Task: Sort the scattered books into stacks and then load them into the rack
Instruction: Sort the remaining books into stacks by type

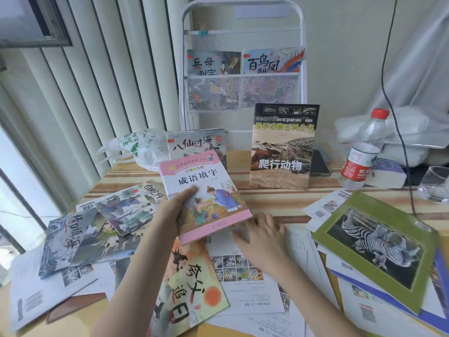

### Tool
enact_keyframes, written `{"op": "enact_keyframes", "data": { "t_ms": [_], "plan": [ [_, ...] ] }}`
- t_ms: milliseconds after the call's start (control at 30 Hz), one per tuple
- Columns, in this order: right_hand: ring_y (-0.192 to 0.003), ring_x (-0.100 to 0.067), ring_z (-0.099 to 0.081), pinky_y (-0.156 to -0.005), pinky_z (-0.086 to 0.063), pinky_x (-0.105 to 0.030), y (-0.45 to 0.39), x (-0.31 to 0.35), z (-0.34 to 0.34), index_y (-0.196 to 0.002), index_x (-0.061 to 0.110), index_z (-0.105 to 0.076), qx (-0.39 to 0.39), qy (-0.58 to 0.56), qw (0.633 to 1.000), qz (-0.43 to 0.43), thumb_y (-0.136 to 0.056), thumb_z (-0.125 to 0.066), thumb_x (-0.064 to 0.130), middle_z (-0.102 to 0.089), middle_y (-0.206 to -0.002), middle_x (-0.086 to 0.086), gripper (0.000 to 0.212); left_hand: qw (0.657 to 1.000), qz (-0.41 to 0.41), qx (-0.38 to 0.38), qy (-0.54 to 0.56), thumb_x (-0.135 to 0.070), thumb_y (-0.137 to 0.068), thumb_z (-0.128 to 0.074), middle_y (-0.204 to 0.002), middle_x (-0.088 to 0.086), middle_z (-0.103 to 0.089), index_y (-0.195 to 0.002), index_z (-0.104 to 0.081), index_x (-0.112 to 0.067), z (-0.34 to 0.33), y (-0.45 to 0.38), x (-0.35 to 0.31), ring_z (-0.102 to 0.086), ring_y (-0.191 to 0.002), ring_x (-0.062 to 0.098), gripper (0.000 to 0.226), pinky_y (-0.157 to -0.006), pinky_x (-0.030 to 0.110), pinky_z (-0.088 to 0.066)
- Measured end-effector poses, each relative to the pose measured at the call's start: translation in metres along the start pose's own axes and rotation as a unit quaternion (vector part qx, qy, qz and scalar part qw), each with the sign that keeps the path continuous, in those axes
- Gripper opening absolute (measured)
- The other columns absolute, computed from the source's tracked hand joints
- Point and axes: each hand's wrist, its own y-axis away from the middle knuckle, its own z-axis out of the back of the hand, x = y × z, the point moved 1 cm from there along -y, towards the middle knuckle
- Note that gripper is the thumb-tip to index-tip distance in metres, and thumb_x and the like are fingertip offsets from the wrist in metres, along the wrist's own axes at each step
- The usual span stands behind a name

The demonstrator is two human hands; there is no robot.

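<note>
Books: scattered flat over the near half of the table (267, 198), many overlapping, several face down.
Pink book (206, 195): lifted above the table's middle, cover up, tilted; thumb on the cover, fingers underneath.
Left hand (173, 212): grips the pink book at its lower left edge.
Right hand (262, 237): fingers extended and spread, palm down, over white sheets near the pink book's lower right corner; blurred, and contact with the sheets cannot be judged.
Rack (243, 69): white wire-mesh unit upright at the table's far edge; two illustrated books stand side by side in its upper pocket.
Reptile book (283, 147): upright in front of the rack, cover facing forward.
Stack (196, 144): illustrated books standing left of the reptile book, near the far edge.
Zebra book (379, 246): green-bordered, flat on other books by the right edge.
Water bottle (362, 149): upright, red cap, toward the far right corner.
Plastic bag (138, 147): crumpled, left of the stack.
</note>
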Motion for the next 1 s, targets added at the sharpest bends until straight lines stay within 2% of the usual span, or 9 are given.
{"op": "enact_keyframes", "data": {
  "t_ms": [133,233,333,400,533,633,733,900,1000],
  "plan": [
    [-0.123,-0.017,-0.033,-0.095,-0.028,-0.041,0.003,-0.001,-0.001,-0.116,0.031,-0.052,-0.026,-0.025,0.999,-0.019,-0.07,-0.01,0.07,-0.048,-0.126,0.005,0.073,0.996,0.078,0.019,-0.04,-0.018,-0.086,-0.066,-0.056,0.007,-0.069,-0.085,-0.058,-0.008,-0.011,-0.009,-0.004,-0.065,-0.042,0.018,0.012,-0.039,0.027,-0.053],
    [-0.116,-0.019,-0.041,-0.094,-0.031,-0.036,0.0,-0.004,-0.003,-0.112,0.027,-0.061,-0.055,-0.076,0.995,-0.035,-0.088,-0.042,0.052,-0.054,-0.121,0.004,0.04,0.992,0.111,0.018,-0.056,-0.022,-0.087,-0.065,-0.053,0.008,-0.068,-0.08,-0.058,-0.007,-0.015,-0.012,-0.001,-0.064,-0.039,0.018,0.018,-0.037,0.024,-0.052],
    [-0.107,-0.024,-0.049,-0.089,-0.036,-0.033,-0.002,-0.011,-0.001,-0.103,0.019,-0.068,-0.095,-0.165,0.98,-0.062,-0.088,-0.054,0.024,-0.062,-0.111,-0.002,0.021,0.992,0.122,-0.009,-0.004,-0.02,-0.091,-0.061,-0.05,0.007,-0.066,-0.079,-0.055,-0.007,-0.028,-0.004,0.018,-0.062,-0.036,0.017,0.019,-0.034,0.024,-0.049],
    [-0.1,-0.025,-0.052,-0.081,-0.038,-0.032,-0.003,-0.014,0.001,-0.093,0.014,-0.068,-0.121,-0.237,0.96,-0.089,-0.084,-0.054,0.01,-0.063,-0.099,-0.006,0.017,0.989,0.119,-0.047,0.068,-0.025,-0.089,-0.064,-0.065,0.01,-0.071,-0.092,-0.058,-0.007,-0.038,-0.003,0.035,-0.066,-0.045,0.02,0.019,-0.036,0.028,-0.051],
    [-0.088,-0.02,-0.053,-0.067,-0.032,-0.026,0.0,-0.021,0.003,-0.086,0.013,-0.062,-0.179,-0.371,0.898,-0.157,-0.085,-0.05,0.0,-0.061,-0.092,-0.003,0.017,0.96,0.095,-0.163,0.209,-0.039,-0.077,-0.071,-0.107,0.012,-0.07,-0.121,-0.054,-0.012,-0.069,-0.006,0.057,-0.071,-0.084,0.031,0.055,-0.061,0.048,-0.059],
    [-0.087,-0.021,-0.056,-0.067,-0.035,-0.027,0.001,-0.021,0.003,-0.087,0.011,-0.063,-0.198,-0.396,0.883,-0.159,-0.084,-0.049,-0.002,-0.065,-0.092,-0.004,0.02,0.928,0.082,-0.274,0.24,-0.041,-0.083,-0.067,-0.11,0.007,-0.057,-0.124,-0.041,-0.007,-0.1,0.007,0.051,-0.064,-0.09,0.028,0.059,-0.066,0.036,-0.055],
    [-0.084,-0.022,-0.056,-0.065,-0.034,-0.027,0.001,-0.021,0.003,-0.083,0.011,-0.061,-0.206,-0.409,0.875,-0.157,-0.083,-0.047,-0.005,-0.065,-0.089,-0.003,0.022,0.912,0.082,-0.341,0.213,-0.049,-0.089,-0.056,-0.101,0.009,-0.045,-0.108,-0.031,-0.006,-0.121,0.016,0.046,-0.051,-0.101,0.028,0.053,-0.082,0.032,-0.04],
    [-0.078,-0.02,-0.054,-0.058,-0.031,-0.026,0.003,-0.023,0.007,-0.086,0.011,-0.057,-0.222,-0.442,0.848,-0.191,-0.086,-0.045,-0.006,-0.062,-0.084,-0.001,0.021,0.949,0.076,-0.28,0.123,-0.035,-0.099,-0.042,-0.134,0.022,-0.046,-0.119,-0.034,-0.006,-0.137,0.011,0.047,-0.049,-0.12,0.037,0.036,-0.096,0.037,-0.04],
    [-0.077,-0.016,-0.053,-0.056,-0.035,-0.017,0.004,-0.021,0.009,-0.091,0.011,-0.053,-0.226,-0.45,0.845,-0.178,-0.087,-0.044,-0.007,-0.061,-0.087,-0.002,0.02,0.977,0.08,-0.19,0.056,-0.017,-0.099,-0.04,-0.105,0.017,-0.052,-0.098,-0.04,-0.01,-0.129,0.021,0.046,-0.049,-0.096,0.036,0.007,-0.087,0.032,-0.042]
  ]
}}
